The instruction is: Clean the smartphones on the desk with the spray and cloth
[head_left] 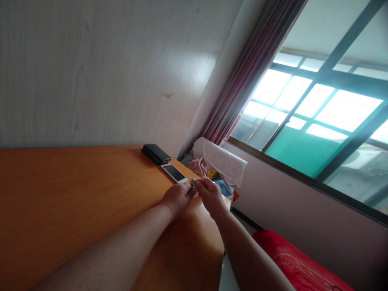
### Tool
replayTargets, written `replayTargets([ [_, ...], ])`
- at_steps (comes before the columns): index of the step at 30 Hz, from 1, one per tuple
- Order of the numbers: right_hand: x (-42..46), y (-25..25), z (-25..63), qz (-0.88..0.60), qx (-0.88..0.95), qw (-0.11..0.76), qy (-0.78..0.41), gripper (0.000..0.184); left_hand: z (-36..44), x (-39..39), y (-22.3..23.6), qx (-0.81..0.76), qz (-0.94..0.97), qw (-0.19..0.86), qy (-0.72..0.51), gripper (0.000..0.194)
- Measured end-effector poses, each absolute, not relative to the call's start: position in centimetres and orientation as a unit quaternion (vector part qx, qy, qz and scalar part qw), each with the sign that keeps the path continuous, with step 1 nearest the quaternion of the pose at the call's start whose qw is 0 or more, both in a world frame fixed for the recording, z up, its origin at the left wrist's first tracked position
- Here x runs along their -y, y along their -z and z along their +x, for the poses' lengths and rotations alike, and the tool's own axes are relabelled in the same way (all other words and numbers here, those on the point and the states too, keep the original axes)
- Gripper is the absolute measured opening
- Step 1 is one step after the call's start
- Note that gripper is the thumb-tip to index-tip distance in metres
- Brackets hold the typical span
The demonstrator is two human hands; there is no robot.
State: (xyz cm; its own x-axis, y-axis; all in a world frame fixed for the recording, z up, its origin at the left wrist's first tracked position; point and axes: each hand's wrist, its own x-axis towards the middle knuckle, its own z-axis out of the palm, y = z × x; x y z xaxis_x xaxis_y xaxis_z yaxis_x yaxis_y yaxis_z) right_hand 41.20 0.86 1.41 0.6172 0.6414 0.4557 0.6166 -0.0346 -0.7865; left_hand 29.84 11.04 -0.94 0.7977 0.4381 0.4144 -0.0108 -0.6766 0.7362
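Over the right end of the wooden table (91, 194), my left hand (178, 198) and my right hand (209, 195) meet. Between their fingertips is a small, pale, shiny object (193, 182), too small and too covered by fingers to name. Both hands are closed, with thumb and fingers pinching at it. Just beyond my left hand lies a white smartphone (174, 173), flat with its dark screen up. Behind that phone, a black phone (157, 152) rests on top of a dark, flat item whose kind I cannot make out.
Past the table's end are a white patterned cloth bundle (222, 159), pink fabric (198, 165) and other piled items. A red cloth-covered thing (294, 258) stands low at the right. A pale panel wall (91, 72) borders the table's back; a window (318, 105) and curtain (251, 64) are at right.
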Motion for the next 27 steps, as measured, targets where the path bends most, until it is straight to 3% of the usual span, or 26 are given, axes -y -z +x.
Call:
replayTargets([
  [6,-0.4,-2.3,46.8,-0.744,0.332,0.579,0.028,0.043,29.8,-10.9,0.8,-0.145,0.870,0.372,-0.289,0.023],
  [17,-1.1,-1.1,40.6,-0.721,0.449,0.528,0.002,0.030,29.9,-11.2,1.1,-0.117,0.866,0.380,-0.302,0.027],
  [27,-0.3,-2.3,46.7,-0.743,0.337,0.577,0.022,0.039,29.9,-10.9,0.9,-0.148,0.873,0.367,-0.285,0.023],
])
